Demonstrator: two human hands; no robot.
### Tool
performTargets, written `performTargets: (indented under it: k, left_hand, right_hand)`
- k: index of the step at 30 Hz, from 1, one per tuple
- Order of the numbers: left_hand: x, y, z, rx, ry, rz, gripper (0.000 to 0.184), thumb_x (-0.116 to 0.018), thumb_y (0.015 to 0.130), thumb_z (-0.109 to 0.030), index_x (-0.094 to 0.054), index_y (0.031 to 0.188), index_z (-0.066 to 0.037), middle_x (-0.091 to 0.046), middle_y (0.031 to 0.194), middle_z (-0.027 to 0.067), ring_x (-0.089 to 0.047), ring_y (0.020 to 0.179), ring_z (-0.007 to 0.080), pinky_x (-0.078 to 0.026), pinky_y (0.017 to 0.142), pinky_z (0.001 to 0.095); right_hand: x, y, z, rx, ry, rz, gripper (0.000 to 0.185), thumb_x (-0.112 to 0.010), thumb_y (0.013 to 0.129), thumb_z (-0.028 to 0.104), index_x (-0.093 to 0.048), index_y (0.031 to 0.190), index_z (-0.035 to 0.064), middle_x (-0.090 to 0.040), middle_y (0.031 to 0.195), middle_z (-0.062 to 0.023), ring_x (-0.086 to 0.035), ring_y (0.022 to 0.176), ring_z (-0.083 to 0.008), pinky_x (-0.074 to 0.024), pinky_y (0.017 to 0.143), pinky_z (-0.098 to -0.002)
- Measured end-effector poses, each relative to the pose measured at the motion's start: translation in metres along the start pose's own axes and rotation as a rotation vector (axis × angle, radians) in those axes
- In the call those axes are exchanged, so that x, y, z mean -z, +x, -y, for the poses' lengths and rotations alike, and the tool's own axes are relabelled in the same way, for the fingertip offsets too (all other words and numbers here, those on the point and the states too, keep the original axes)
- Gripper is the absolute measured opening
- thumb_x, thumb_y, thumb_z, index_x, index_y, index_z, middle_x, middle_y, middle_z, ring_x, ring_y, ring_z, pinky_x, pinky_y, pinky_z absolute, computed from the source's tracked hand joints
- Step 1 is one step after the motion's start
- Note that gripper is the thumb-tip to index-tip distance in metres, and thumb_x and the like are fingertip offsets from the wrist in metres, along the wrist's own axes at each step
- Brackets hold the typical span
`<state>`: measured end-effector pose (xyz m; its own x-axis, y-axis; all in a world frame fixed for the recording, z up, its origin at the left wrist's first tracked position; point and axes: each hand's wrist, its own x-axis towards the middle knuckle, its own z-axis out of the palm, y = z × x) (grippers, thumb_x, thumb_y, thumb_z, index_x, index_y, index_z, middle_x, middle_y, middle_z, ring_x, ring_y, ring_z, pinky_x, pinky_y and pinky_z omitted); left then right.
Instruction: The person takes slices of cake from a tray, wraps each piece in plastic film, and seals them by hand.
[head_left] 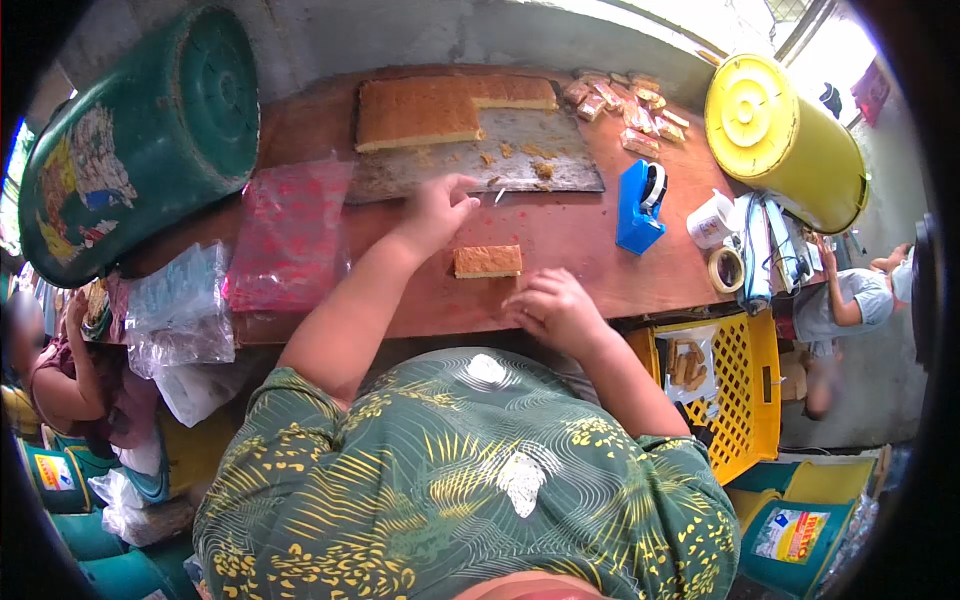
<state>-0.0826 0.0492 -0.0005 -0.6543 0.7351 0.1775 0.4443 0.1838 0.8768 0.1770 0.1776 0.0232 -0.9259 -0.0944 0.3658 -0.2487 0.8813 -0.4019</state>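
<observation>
A rectangular piece of sponge cake (pixel 487 262) with a brown top lies on the reddish table. My left hand (pixel 440 215) is beyond it, at the front edge of a worn baking tray (pixel 420 172). Its index finger and thumb are apart, and nothing shows between them. Close to those fingertips, a thin whitish strip (pixel 500 195) lies by the tray edge; its kind is unclear. My right hand (pixel 552 308) hovers just right of the cake piece, fingers loosely bent and apart, holding nothing visible. A large cut sheet of sponge cake (pixel 420 112) and crumbs rest on the tray.
Wrapped cake pieces (pixel 640 115) are heaped behind a blue tape dispenser (pixel 638 215). Red plastic sheets (pixel 285 230) and clear bags (pixel 180 300) lie left. Green (pixel 150 140) and yellow (pixel 790 140) tubs flank the table. A yellow crate (pixel 745 390) stands right; other people work at both sides.
</observation>
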Motion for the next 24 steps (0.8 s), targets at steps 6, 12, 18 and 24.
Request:
performTargets:
  k: [6, 12, 18, 24]
  left_hand:
    - [0.031, -0.028, -0.039, -0.165, -0.116, 0.166, 0.022, -0.068, 0.098, -0.003, -0.068, 0.120, -0.002, -0.073, 0.109, 0.0093, -0.070, 0.098, 0.0147, -0.056, 0.086, 0.0317]
    - [0.039, -0.064, -0.044, -0.287, 0.078, 0.191, 0.057, -0.075, 0.093, -0.013, -0.054, 0.146, -0.011, -0.071, 0.116, 0.0121, -0.070, 0.096, 0.0200, -0.055, 0.087, 0.0391]
    - [0.016, -0.068, -0.062, -0.475, 0.643, 0.118, 0.078, -0.083, 0.086, -0.024, -0.048, 0.156, -0.018, -0.074, 0.096, 0.0017, -0.071, 0.087, 0.0243, -0.049, 0.086, 0.0439]
    - [0.005, -0.070, -0.048, -0.440, 0.476, 0.055, 0.073, -0.082, 0.086, -0.023, -0.052, 0.152, -0.018, -0.075, 0.089, -0.0005, -0.071, 0.079, 0.0237, -0.050, 0.079, 0.0429]
  right_hand:
    - [0.033, 0.060, -0.006, 0.092, -0.278, -0.282, 0.016, -0.083, 0.080, 0.023, -0.075, 0.092, 0.0157, -0.071, 0.109, -0.0020, -0.064, 0.110, -0.0300, -0.0479, 0.098, -0.0467]
    - [0.024, 0.073, -0.027, -0.061, -0.033, -0.035, 0.022, -0.082, 0.082, 0.020, -0.070, 0.096, 0.0104, -0.073, 0.098, -0.0070, -0.069, 0.102, -0.0307, -0.0519, 0.094, -0.0454]
    - [0.007, 0.064, -0.024, -0.082, -0.033, -0.172, 0.020, -0.080, 0.081, 0.015, -0.070, 0.097, 0.0087, -0.074, 0.094, -0.0096, -0.070, 0.094, -0.0337, -0.0534, 0.091, -0.0457]
    - [-0.005, 0.049, -0.034, -0.096, -0.050, -0.018, 0.024, -0.082, 0.079, 0.018, -0.071, 0.097, 0.0072, -0.075, 0.095, -0.0097, -0.070, 0.092, -0.0368, -0.0531, 0.092, -0.0477]
